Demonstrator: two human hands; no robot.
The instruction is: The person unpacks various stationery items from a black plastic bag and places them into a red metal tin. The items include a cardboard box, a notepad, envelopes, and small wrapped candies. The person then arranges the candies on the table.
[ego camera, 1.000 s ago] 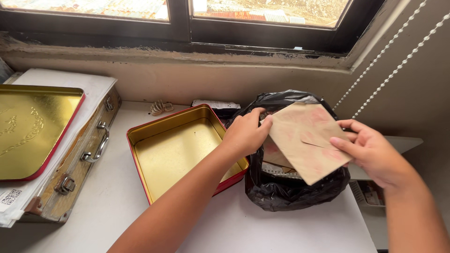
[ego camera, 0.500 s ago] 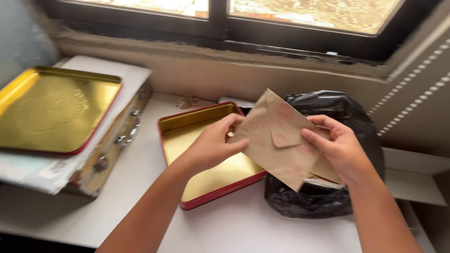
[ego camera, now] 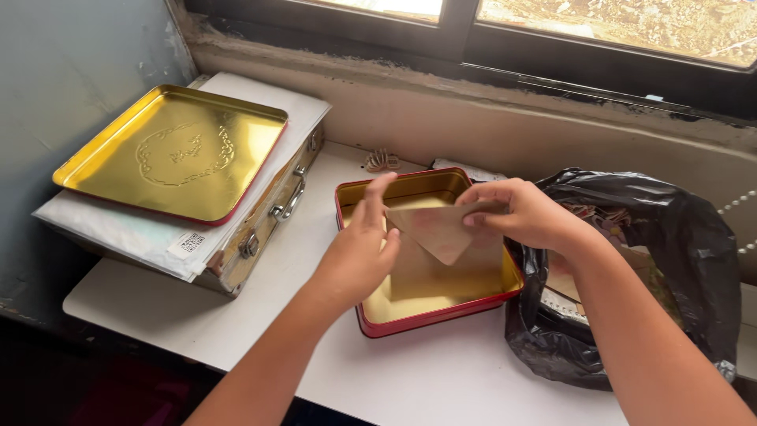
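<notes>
A brown paper envelope (ego camera: 443, 256) with its flap open lies tilted inside a red tin with a gold inside (ego camera: 410, 319). My right hand (ego camera: 524, 214) pinches the envelope's upper edge over the tin. The fingers of my left hand (ego camera: 359, 252) rest against the envelope's left edge, above the tin's left side. To the right of the tin stands a black plastic bag (ego camera: 670, 244), open at the top, with papers inside.
The tin's gold lid (ego camera: 169, 154) lies upside down on a white sheet atop a small metal-clasped case (ego camera: 264, 229) at the left. A small beige hair tie (ego camera: 382, 160) lies by the wall. The white table's front edge (ego camera: 197, 355) runs close to me. A window sill is behind.
Both hands carried the envelope leftward from over the black bag and lowered it into the tin. The camera view shifted left and down.
</notes>
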